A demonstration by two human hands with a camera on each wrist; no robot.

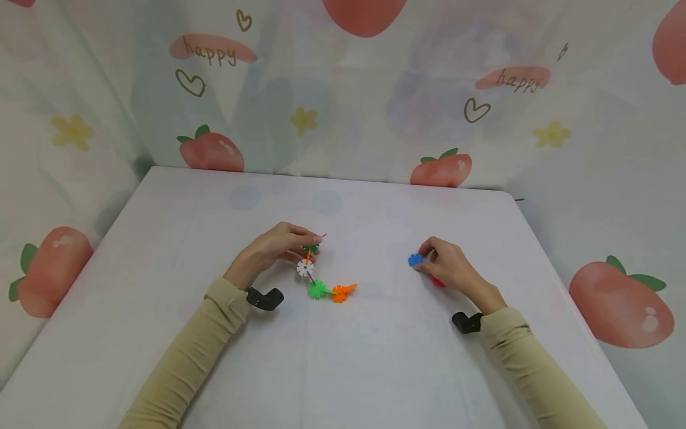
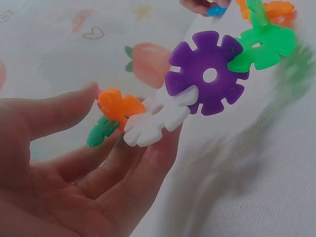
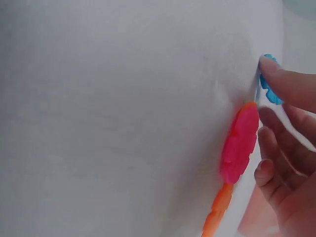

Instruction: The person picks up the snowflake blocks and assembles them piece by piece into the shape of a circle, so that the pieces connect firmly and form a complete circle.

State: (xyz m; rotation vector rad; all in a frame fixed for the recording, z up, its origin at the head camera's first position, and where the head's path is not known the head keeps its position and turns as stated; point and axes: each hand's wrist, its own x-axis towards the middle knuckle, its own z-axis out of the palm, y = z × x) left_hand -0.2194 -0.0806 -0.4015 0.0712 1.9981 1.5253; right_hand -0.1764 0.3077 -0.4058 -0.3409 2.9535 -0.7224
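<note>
Near the middle of the table, my left hand (image 1: 276,245) pinches one end of a chain of notched plastic snowflake discs. A pink edge shows at the thumb tip; dark green and orange discs (image 2: 118,106) follow. Beyond them come a white disc (image 1: 305,267), a purple disc (image 2: 192,54), a bright green disc (image 1: 317,289) and orange discs (image 1: 340,294) at the far end. To the right, my right hand (image 1: 450,263) pinches a blue disc (image 1: 415,260) between thumb and fingertips. Below it, a pink disc (image 3: 239,143) joins an orange disc (image 3: 217,210), partly cut off by the frame.
A white cloth covers the table (image 1: 343,369). Behind it hangs a printed curtain (image 1: 343,107) with fruit and flowers, which also runs along both sides. A black wrist mount (image 1: 265,299) sits at the left cuff and another black mount (image 1: 466,322) at the right.
</note>
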